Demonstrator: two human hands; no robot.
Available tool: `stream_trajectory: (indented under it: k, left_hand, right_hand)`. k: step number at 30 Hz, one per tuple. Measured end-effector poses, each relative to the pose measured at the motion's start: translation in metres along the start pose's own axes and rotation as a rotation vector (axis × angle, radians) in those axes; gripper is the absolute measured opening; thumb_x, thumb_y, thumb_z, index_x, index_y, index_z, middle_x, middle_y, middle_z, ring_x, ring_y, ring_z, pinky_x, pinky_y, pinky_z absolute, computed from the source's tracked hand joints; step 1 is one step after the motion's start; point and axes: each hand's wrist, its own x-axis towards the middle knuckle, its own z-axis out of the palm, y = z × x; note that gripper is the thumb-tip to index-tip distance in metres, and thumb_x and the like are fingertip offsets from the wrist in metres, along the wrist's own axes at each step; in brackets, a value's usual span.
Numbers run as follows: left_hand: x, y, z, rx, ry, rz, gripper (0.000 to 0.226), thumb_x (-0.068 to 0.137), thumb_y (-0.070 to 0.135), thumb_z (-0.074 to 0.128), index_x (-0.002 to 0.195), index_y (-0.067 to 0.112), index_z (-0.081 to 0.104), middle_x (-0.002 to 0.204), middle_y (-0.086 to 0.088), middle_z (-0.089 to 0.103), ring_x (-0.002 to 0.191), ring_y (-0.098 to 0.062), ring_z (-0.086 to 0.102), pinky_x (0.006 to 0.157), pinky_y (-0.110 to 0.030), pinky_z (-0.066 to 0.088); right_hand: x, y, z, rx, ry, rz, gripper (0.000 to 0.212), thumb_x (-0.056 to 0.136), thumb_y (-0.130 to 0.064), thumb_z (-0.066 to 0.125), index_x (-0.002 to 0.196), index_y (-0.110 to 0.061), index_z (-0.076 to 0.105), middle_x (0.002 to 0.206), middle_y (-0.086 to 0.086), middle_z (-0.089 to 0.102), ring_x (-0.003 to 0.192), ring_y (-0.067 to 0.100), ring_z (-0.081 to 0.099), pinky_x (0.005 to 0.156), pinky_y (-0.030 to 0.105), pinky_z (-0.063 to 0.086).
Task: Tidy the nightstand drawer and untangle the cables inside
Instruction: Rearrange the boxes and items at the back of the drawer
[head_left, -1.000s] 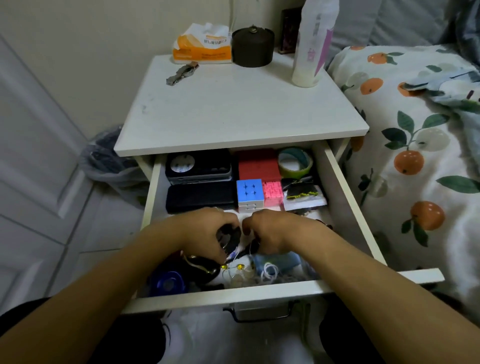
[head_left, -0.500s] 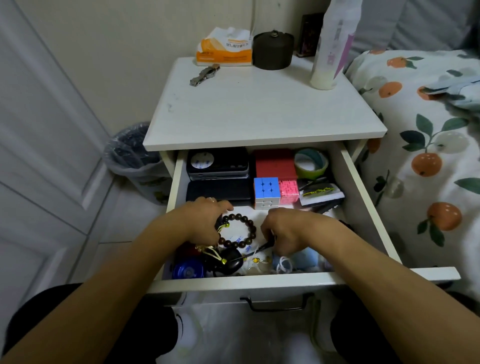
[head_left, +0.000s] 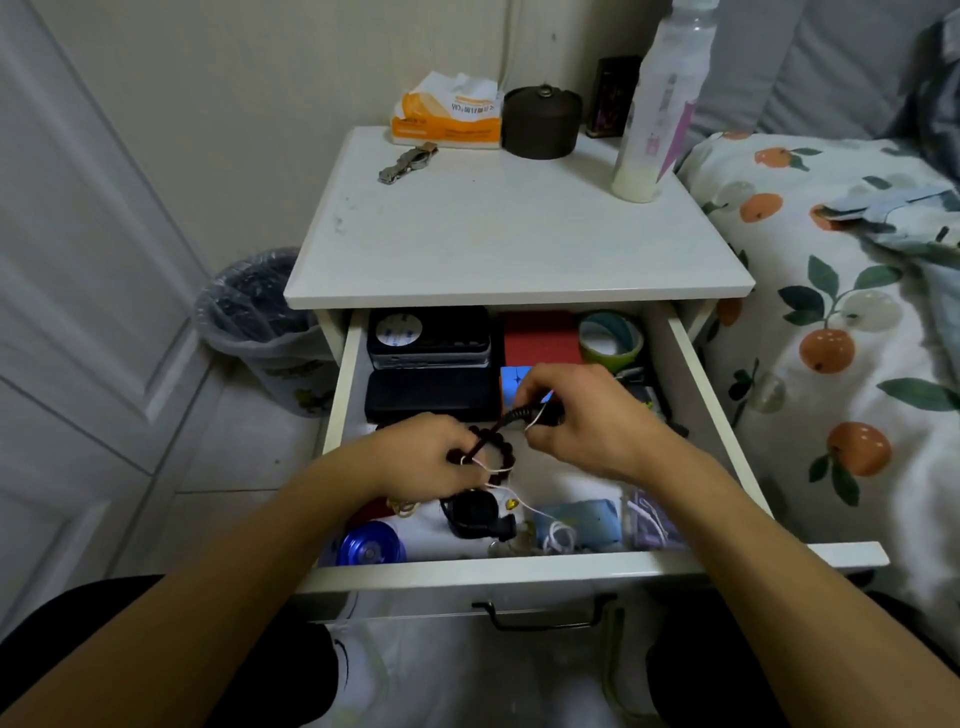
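Observation:
The white nightstand drawer is pulled out below me. My left hand grips a dark beaded bracelet over the drawer's middle. My right hand pinches a black cable end with a thin white cord running through the beads down into the clutter. The black cable stretches between both hands. A black round device and more white cable loops lie at the drawer's front.
Inside the drawer are black boxes, a red box, a tape roll, a blue cube and a blue disc. On the nightstand top stand a bottle, dark jar, tissues and a watch. A bin stands left, the bed right.
Both hands rose from the drawer's front clutter. The right hand moved back and up, pulling the black cable taut away from the bracelet in the left hand.

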Motion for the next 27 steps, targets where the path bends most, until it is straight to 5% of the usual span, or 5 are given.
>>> stream_trajectory:
  k: [7, 12, 19, 24, 27]
  left_hand:
    - [-0.002, 0.008, -0.016, -0.483, 0.425, 0.056, 0.012, 0.096, 0.019, 0.062, 0.087, 0.017, 0.070, 0.065, -0.003, 0.071, 0.067, -0.024, 0.065, 0.074, -0.038, 0.049]
    - [-0.007, 0.006, -0.024, -0.335, 0.309, 0.072, 0.011, 0.085, 0.008, 0.073, 0.083, 0.019, 0.073, 0.075, -0.002, 0.071, 0.070, -0.012, 0.066, 0.069, -0.022, 0.049]
    - [-0.010, 0.003, -0.036, -0.581, 0.508, -0.019, 0.019, 0.083, -0.009, 0.064, 0.078, 0.010, 0.064, 0.053, -0.001, 0.061, 0.054, -0.012, 0.057, 0.061, -0.020, 0.047]
    - [-0.009, 0.003, -0.031, -0.511, 0.433, -0.126, 0.009, 0.086, 0.013, 0.069, 0.084, 0.020, 0.072, 0.060, 0.002, 0.066, 0.061, -0.010, 0.062, 0.068, -0.026, 0.047]
    - [-0.004, 0.002, -0.027, -0.394, 0.465, -0.211, 0.015, 0.090, 0.016, 0.067, 0.082, 0.026, 0.074, 0.067, 0.004, 0.072, 0.071, -0.014, 0.069, 0.073, -0.037, 0.055]
  right_hand:
    - [-0.005, 0.003, -0.009, 0.196, 0.159, -0.058, 0.013, 0.093, -0.022, 0.065, 0.100, -0.015, 0.072, 0.076, -0.008, 0.068, 0.071, 0.008, 0.064, 0.069, 0.030, 0.051]
    - [-0.006, 0.001, -0.009, 0.230, 0.213, -0.091, 0.012, 0.094, -0.018, 0.064, 0.101, -0.015, 0.073, 0.079, -0.020, 0.066, 0.071, -0.007, 0.059, 0.065, 0.010, 0.041]
    - [-0.013, 0.009, -0.013, 0.092, 0.020, -0.045, 0.023, 0.099, -0.029, 0.055, 0.105, -0.018, 0.073, 0.088, -0.007, 0.071, 0.079, 0.005, 0.061, 0.072, 0.026, 0.047]
    - [-0.016, 0.005, -0.019, 0.072, 0.256, -0.106, 0.029, 0.100, -0.021, 0.054, 0.074, -0.017, 0.067, 0.058, -0.007, 0.055, 0.063, 0.005, 0.054, 0.058, 0.016, 0.038]
    - [-0.023, 0.006, -0.026, 0.289, 0.305, 0.009, 0.023, 0.096, -0.017, 0.055, 0.080, -0.012, 0.070, 0.067, 0.001, 0.067, 0.067, 0.017, 0.064, 0.069, 0.037, 0.052]
